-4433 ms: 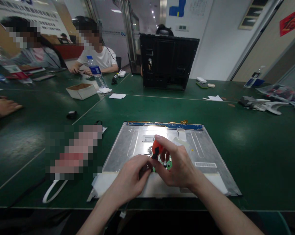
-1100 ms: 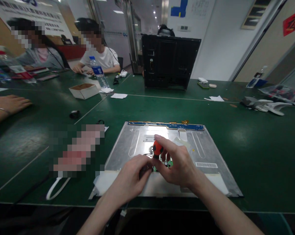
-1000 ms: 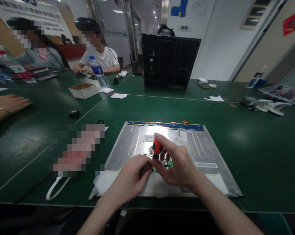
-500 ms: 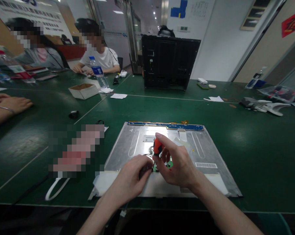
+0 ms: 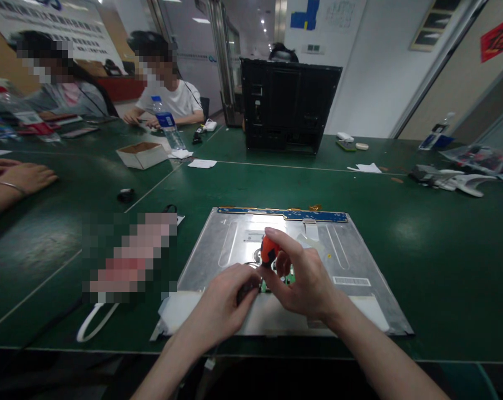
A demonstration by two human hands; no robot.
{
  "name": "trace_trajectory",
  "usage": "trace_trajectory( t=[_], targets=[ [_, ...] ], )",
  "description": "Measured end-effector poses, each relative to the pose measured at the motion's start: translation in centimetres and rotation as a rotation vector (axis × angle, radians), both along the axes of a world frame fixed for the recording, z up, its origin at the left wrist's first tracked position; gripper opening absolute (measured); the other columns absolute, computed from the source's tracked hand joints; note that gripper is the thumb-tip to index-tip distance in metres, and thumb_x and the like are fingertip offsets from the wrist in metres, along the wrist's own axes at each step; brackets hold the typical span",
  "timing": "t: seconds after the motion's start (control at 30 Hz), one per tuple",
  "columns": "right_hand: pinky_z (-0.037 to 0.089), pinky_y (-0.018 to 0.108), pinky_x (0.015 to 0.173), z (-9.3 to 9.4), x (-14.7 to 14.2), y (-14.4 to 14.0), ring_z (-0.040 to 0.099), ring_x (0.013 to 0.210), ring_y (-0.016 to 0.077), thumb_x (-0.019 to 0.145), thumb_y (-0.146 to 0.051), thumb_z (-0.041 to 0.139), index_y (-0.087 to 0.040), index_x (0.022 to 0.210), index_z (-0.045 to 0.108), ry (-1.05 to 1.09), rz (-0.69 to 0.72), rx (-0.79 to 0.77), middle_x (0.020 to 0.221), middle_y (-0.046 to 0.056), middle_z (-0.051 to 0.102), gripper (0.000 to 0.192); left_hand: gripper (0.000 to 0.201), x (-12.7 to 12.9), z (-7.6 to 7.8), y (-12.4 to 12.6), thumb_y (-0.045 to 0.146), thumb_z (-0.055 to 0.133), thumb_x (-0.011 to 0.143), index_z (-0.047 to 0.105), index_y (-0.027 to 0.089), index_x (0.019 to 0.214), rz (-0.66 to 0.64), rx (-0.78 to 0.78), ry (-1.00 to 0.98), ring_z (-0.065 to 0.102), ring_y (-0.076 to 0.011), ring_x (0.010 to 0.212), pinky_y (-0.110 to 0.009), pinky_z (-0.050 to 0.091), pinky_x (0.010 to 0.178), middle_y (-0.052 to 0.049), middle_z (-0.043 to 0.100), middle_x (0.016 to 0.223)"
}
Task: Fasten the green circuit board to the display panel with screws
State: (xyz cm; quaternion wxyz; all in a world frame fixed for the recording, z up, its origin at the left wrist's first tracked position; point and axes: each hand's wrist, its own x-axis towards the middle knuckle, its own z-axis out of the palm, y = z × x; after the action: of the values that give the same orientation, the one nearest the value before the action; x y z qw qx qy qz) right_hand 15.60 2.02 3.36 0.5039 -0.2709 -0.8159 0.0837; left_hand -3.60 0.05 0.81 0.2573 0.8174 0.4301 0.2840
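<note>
A flat metal display panel (image 5: pixel 272 319) lies before me, with a blue circuit strip (image 5: pixel 276 214) along its far edge. Near its middle, a small green circuit board (image 5: pixel 290 276) shows partly beneath my hands. My right hand (image 5: pixel 305 278) grips a screwdriver (image 5: pixel 268 250) by its orange and black handle, held roughly upright over the board. Close beside the tool, my left hand (image 5: pixel 230 294) has its fingers pinched together at the board's left edge. What those fingers hold, if anything, is hidden. The screwdriver's tip cannot be seen clearly.
Left of the panel lies a blurred pinkish item with a white loop (image 5: pixel 84 330). Beyond stand a paper box (image 5: pixel 140 155), a water bottle (image 5: pixel 168 125) and a black monitor housing (image 5: pixel 290 108). A co-worker's hands (image 5: pixel 24 178) rest at the far left; people sit across the table.
The screwdriver's handle has tilted or turned very slightly in my right hand. Both hands stay at the same spot on the board.
</note>
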Motion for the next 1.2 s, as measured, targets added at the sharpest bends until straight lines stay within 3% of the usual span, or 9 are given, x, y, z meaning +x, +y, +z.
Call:
trace_trajectory(
  t=[0.4, 0.8, 1.0, 1.2],
  targets=[
    [0.048, 0.023, 0.049, 0.18, -0.01, 0.12, 0.058, 0.062, 0.0112, 0.095, -0.026, 0.060, -0.024, 0.142, 0.039, 0.042, -0.050, 0.046, 0.091, 0.002, 0.065, 0.051, 0.010, -0.09, -0.21, -0.12, 0.018, 0.048, 0.091, 0.058, 0.019, 0.091, -0.006, 0.007, -0.009, 0.060, -0.0188, 0.076, -0.031, 0.045, 0.069, -0.004, 0.064, 0.084],
    [0.048, 0.023, 0.046, 0.00, -0.18, -0.15, 0.055, 0.054, 0.0101, 0.093, -0.018, 0.056, -0.019, 0.149, 0.030, 0.048, -0.027, 0.006, 0.089, 0.003, 0.066, 0.061, 0.010, 0.02, -0.04, -0.01, 0.017, 0.048, 0.088, 0.058, 0.019, 0.087, -0.001, -0.017, 0.020, 0.058, -0.0187, 0.075, -0.031, 0.045, 0.069, -0.003, 0.064, 0.082],
    [0.048, 0.024, 0.045, 0.02, -0.13, -0.30, 0.057, 0.055, 0.0110, 0.088, -0.015, 0.055, -0.017, 0.142, 0.034, 0.045, -0.019, 0.020, 0.091, 0.004, 0.066, 0.059, 0.010, -0.03, 0.06, -0.11, 0.018, 0.048, 0.088, 0.058, 0.019, 0.087, 0.004, -0.020, 0.019, 0.058, -0.0185, 0.076, -0.031, 0.045, 0.069, -0.003, 0.064, 0.082],
    [0.048, 0.023, 0.048, 0.18, -0.05, -0.04, 0.056, 0.060, 0.0100, 0.091, -0.024, 0.063, -0.023, 0.141, 0.037, 0.055, -0.004, 0.043, 0.100, 0.004, 0.067, 0.056, 0.011, 0.03, 0.02, -0.12, 0.018, 0.047, 0.089, 0.058, 0.019, 0.090, 0.000, 0.001, 0.002, 0.058, -0.0187, 0.078, -0.032, 0.046, 0.071, -0.004, 0.063, 0.085]
  ],
)
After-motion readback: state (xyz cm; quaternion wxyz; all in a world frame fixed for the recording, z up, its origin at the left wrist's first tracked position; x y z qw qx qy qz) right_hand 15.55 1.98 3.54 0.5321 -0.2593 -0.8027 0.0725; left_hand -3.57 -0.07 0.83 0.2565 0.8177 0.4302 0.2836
